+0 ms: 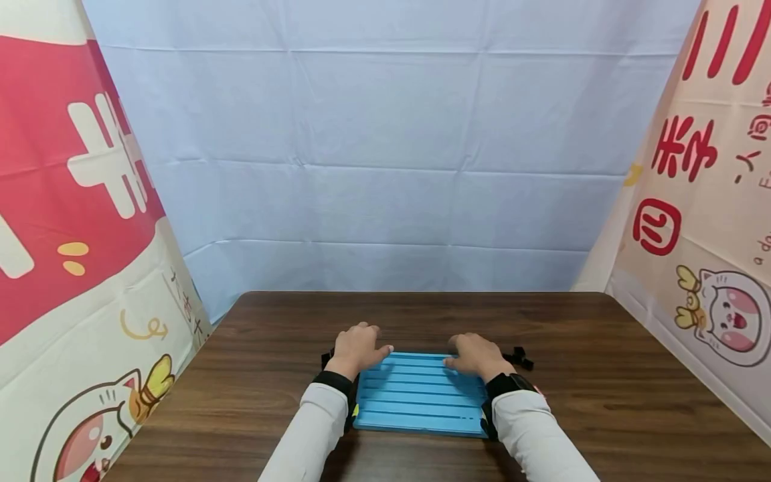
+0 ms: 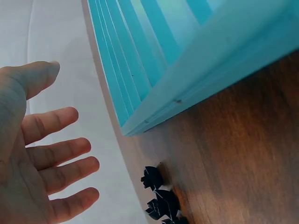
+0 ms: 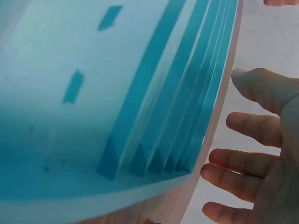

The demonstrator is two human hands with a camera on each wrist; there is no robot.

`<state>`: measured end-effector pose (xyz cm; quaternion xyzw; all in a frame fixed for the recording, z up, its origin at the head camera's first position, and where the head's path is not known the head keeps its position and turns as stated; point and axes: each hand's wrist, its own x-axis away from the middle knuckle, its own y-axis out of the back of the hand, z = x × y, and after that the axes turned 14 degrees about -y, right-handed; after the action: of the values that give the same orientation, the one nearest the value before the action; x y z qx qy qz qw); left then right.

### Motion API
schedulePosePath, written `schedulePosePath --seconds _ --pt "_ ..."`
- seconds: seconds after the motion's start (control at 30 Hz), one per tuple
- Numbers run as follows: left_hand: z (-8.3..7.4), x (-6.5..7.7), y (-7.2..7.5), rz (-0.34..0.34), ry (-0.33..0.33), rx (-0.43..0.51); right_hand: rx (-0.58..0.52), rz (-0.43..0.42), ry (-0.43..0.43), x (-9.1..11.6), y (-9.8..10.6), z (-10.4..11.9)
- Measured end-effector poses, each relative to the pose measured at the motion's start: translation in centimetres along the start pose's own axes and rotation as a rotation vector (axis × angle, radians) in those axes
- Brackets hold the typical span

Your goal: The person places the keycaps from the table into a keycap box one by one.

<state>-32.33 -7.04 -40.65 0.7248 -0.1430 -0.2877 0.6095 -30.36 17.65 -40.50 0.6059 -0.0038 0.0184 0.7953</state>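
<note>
A light blue plastic tray with parallel raised ribs (image 1: 418, 396) lies on the table between my forearms. My left hand (image 1: 357, 349) hovers over its far left corner, fingers spread and relaxed, holding nothing. Over the far right corner is my right hand (image 1: 478, 355), likewise with loose fingers and an empty palm. In the left wrist view, the left hand (image 2: 46, 158) appears apart from the tray's side wall (image 2: 187, 84). The right wrist view shows the right hand (image 3: 261, 149) beyond the tray's end, near its ribs (image 3: 154, 112).
Small black pieces (image 2: 163, 200) lie on the wooden table just left of the tray. More black pieces (image 1: 521, 359) sit by the right wrist. The brown table (image 1: 271, 348) ends at a pale blue cloth backdrop (image 1: 385, 201), with printed cloths at both sides.
</note>
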Motion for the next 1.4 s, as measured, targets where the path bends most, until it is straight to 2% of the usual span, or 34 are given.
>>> schedulePosePath --seconds 0.27,0.63,0.77,1.17,1.4 --pt "-0.5 0.1 0.3 0.006 -0.020 0.012 0.000 -0.010 0.026 0.4 0.4 0.4" --pt "-1.0 0.5 0.2 0.006 -0.077 -0.033 0.008 0.017 0.036 0.6 0.6 0.0" --pt "-1.4 0.4 0.3 0.001 -0.095 -0.056 -0.005 0.026 0.052 0.9 0.8 -0.4" --pt "-2.8 0.8 0.4 -0.014 -0.176 -0.031 -0.036 0.063 0.071 2.1 1.2 -2.2" --pt "-3.6 1.0 0.8 -0.018 -0.211 -0.044 0.015 0.049 0.076 2.5 1.0 -3.1"
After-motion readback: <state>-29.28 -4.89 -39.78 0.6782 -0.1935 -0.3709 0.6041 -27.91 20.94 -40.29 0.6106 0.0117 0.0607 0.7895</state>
